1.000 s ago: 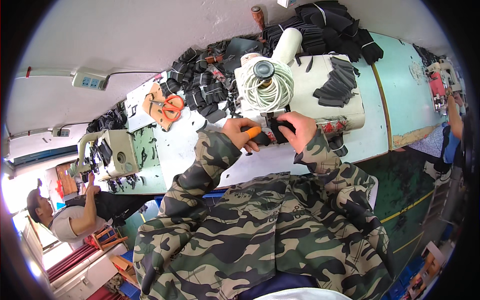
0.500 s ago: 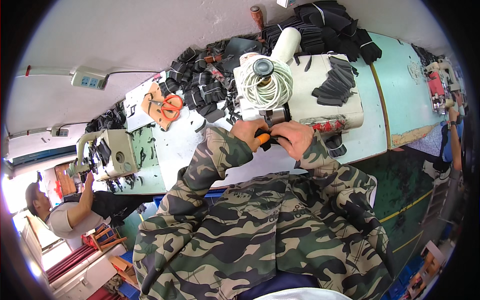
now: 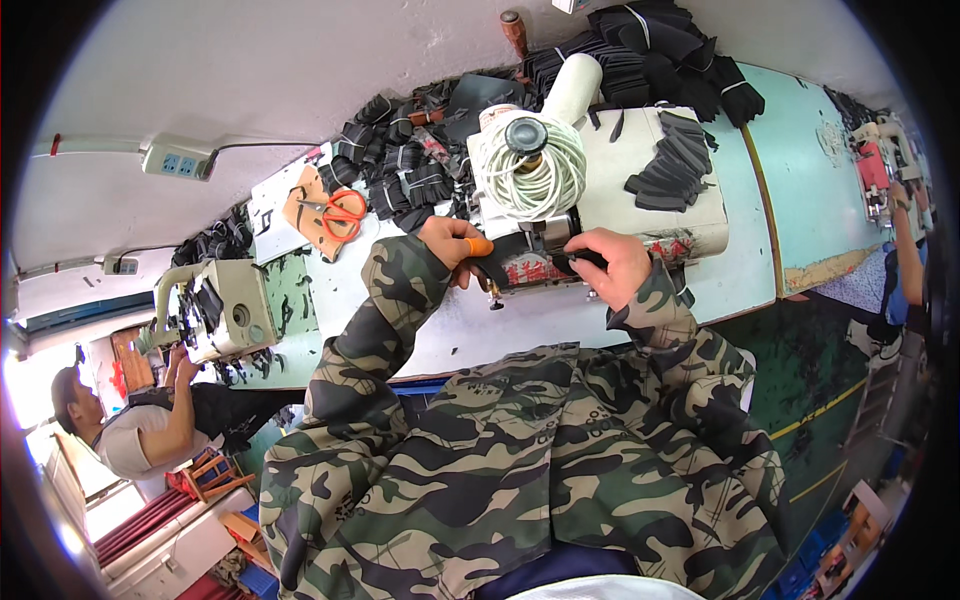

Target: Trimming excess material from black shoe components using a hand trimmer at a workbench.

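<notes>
A beige bench machine with a metal head and red paint marks stands in front of me. My left hand, an orange finger cover on one finger, pinches a black strip at the left of the machine's head. At the right of the head, my right hand is closed with its fingertips on a small black piece. Whether the two black bits are one piece cannot be made out. A coil of white cord hangs on the machine, and a fan of dark grey pieces lies on its top.
Bundles of black pieces are heaped behind my left hand. Orange-handled scissors lie on tan card further left. More tied black stacks sit at the back right. Other people work at machines on both sides.
My hands were together in front of the machine; now they are apart, the left moved left and up, the right slightly right. The machine's red-marked front edge shows between them.
</notes>
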Tool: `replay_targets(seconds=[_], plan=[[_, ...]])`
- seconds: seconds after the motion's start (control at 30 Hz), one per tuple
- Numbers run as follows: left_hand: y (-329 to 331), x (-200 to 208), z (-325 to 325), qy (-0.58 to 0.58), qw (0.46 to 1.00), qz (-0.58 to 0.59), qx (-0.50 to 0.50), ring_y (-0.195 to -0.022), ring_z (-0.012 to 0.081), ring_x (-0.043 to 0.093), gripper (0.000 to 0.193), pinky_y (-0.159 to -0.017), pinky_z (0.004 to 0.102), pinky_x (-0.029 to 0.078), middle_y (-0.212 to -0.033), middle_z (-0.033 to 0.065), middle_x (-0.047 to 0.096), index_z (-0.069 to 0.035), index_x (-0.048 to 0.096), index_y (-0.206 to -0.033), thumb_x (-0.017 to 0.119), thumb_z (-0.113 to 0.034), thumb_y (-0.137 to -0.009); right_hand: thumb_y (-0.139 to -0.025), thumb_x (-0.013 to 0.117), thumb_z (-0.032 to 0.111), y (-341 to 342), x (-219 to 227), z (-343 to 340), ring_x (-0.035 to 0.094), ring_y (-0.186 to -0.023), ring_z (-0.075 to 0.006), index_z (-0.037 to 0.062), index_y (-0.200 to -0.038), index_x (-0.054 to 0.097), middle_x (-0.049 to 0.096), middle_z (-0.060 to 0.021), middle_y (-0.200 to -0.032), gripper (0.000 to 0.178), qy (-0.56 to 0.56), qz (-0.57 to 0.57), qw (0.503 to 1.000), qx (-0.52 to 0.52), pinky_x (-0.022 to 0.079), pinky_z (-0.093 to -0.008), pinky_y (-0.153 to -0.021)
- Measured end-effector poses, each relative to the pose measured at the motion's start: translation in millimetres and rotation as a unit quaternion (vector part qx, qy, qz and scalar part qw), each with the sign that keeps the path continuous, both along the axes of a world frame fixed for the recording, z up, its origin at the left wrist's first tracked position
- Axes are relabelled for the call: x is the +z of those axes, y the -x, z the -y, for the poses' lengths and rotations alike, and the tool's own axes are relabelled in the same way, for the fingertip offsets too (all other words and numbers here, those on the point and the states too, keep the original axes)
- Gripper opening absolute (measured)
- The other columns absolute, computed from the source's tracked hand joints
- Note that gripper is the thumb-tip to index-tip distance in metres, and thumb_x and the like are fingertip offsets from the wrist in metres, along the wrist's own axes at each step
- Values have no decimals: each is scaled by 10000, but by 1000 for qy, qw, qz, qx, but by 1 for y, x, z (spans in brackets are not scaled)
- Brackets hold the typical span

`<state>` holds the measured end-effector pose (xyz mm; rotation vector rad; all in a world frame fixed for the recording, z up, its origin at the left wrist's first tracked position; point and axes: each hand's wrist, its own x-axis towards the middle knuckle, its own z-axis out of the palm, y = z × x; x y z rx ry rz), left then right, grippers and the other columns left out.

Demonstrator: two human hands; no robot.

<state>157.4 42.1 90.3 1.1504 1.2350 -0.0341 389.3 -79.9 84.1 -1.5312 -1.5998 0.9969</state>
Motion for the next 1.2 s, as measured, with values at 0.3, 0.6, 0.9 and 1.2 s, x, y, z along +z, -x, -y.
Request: replay_targets(seconds=[0.3,0.6,0.9,1.2], plan=[[-19,-12,-13,30,995,83,-51,-419,169,582,197,-360,246,459,-651,132,626,45,596,-957,497,-105,-877,-725,613,73,0,-6,-10,583,-742,-305,36,-883,608,594,-133,-803,162,-10,31,999,14,461,-326,-654],[-10,-8,9,39,996,78,19,-469,219,615,228,-362,248,467,-685,165,627,60,537,-1013,451,-127,-913,-724,596,21,-3,13,-1,586,-834,-243,18,-896,587,595,-112,-879,173,181,-41,981,46,455,-302,-715],[-17,-14,8,119,978,172,17,-548,221,641,232,-391,249,480,-711,160,625,63,556,-1016,435,-106,-912,-722,610,43,7,-7,-13,606,-798,-283,23,-940,591,604,-147,-885,219,-47,27,999,-8,468,-318,-696],[-28,-4,21,16,998,58,20,-434,154,586,211,-346,238,419,-629,122,612,45,578,-963,467,-122,-898,-722,619,45,-5,-1,-11,598,-762,-266,9,-928,609,599,-126,-856,209,6,-26,999,21,468,-307,-698]])
